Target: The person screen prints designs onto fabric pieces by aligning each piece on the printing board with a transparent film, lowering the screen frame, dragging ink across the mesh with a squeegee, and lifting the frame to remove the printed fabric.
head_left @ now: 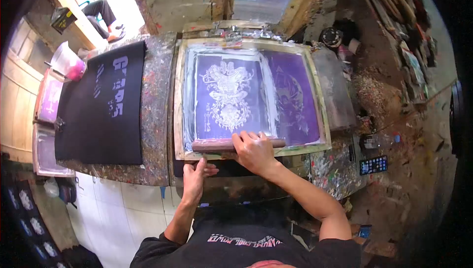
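The right hand [254,150] was closed over the squeegee [212,145], its fingers curled over the top. The squeegee lay across the near end of the screen [325,135], level with its near rim, just below a pale ornate design [227,98] (a fainter one [290,95] lay beside it). The left hand [193,178] was at the near rim, thumb apart from the fingers; whether it touched the wood could not be told.

For a sound stroke, the blade probably wanted even pressure along its whole width, a steady tilt and one unbroken pull. Since the grip sat right of the squeegee's middle, its left end was likely the one to press lightly. The left hand was well placed to steady the screen, as any shift could blur the edges. A black cloth [106,137] bearing pale letters lay on the board to the left.
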Available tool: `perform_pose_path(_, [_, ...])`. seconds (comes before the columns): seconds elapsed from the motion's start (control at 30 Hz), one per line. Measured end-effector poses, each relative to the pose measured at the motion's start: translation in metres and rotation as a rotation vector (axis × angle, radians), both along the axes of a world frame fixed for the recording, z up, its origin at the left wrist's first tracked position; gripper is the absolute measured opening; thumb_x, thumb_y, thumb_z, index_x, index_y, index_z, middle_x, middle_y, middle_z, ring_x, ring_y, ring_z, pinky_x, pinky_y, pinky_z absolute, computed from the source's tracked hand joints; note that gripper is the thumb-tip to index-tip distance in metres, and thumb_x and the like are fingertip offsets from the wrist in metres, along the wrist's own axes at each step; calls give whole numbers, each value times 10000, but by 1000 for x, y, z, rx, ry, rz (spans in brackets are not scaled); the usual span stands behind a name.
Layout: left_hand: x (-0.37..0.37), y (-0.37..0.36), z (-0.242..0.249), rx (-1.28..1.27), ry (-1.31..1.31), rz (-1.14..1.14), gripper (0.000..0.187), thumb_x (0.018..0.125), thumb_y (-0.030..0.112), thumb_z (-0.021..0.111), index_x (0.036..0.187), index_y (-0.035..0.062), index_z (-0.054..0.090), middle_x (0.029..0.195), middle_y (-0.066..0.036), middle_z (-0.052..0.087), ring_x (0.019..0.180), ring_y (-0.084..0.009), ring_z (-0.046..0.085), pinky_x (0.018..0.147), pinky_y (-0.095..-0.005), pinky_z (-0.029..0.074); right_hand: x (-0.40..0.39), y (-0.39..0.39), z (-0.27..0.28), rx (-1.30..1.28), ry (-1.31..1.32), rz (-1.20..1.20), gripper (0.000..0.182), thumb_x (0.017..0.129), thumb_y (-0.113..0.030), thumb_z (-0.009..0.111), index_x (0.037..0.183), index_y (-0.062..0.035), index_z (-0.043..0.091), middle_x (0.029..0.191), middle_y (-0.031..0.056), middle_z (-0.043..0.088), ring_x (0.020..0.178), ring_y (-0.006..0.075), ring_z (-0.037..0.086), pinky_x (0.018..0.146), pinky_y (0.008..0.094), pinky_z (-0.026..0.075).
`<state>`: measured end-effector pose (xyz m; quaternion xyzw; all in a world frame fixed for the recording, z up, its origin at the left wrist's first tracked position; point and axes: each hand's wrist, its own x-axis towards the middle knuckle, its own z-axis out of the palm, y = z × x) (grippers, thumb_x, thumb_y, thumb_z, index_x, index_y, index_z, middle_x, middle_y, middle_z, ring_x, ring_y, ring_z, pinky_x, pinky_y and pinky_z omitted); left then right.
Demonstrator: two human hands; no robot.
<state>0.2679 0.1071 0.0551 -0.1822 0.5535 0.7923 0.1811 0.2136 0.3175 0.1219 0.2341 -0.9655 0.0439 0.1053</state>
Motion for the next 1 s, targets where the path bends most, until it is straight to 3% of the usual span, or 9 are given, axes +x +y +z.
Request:
perform_pose_path(0.07, [2,2,12,-22,45,81,450,1011,266,606,1156,-123,433,857,-206,672,756,-267,705,680,-373,587,6,0,22,-42,-12,-20,312,851,-393,703,914,-98,625,813,62,609,728,222,648,743,454,474])
perform_pose_path(0.13, [-1,1,45,1,104,86,458,1026,242,566,1233,-127,392,859,-206,672,727,-272,694,685,-378,585,13,-3,48,-180,317,-132,484,843,-569,673,921,-93,625,802,64,580,764,237,609,829,490,391])
perform_pose_path(0.3, [-71,16,111,20,990,154,335,975,41,544,1250,-43,373,882,-159,658,809,-259,676,777,-385,562,-64,-3,158,-180,593,-195,550,809,-625,698,919,-89,646,857,62,611,850,261,585,868,460,349])
perform_pose_path(0.37, [-164,12,76,-761,1315,229,215,899,16,602,1105,-33,563,992,-212,664,837,-295,670,817,-373,529,-110,-3,205,-130,652,-206,623,830,-678,624,925,-63,663,894,106,681,892,281,639,856,523,404])
perform_pose_path(0.4, [-210,12,81,-966,1262,39,242,911,77,600,1131,-23,596,1102,-239,647,942,-364,660,882,-409,518,-132,-2,221,-123,673,-216,635,830,-688,618,906,-60,669,879,121,689,887,294,657,867,533,420])
perform_pose_path(0.6, [-400,-13,-11,-1678,1004,-448,469,948,177,552,1382,4,507,1503,-216,426,1414,-400,365,1164,-446,345,-183,4,289,-98,350,-332,854,835,-802,491,980,3,735,911,259,718,912,403,708,860,493,530])
perform_pose_path(0.73, [-407,-9,4,-1416,1002,-222,328,822,97,708,1120,5,607,1234,-218,627,1186,-396,570,982,-445,470,-193,7,301,-158,309,-295,840,838,-784,504,991,7,740,937,269,718,942,429,701,883,484,530])
perform_pose_path(0.83, [-381,-17,26,-890,1002,167,290,826,140,757,1026,3,598,928,-236,682,900,-406,660,796,-444,496,-213,14,308,-170,349,-279,834,824,-779,528,942,16,748,939,276,716,941,433,699,861,491,535])
perform_pose_path(1.0, [-220,-143,92,-1005,932,779,160,901,63,678,1043,-4,647,989,-110,703,929,-222,661,879,-342,500,-234,36,315,-164,322,-271,872,828,-794,501,999,29,735,953,272,718,945,437,695,855,488,531])
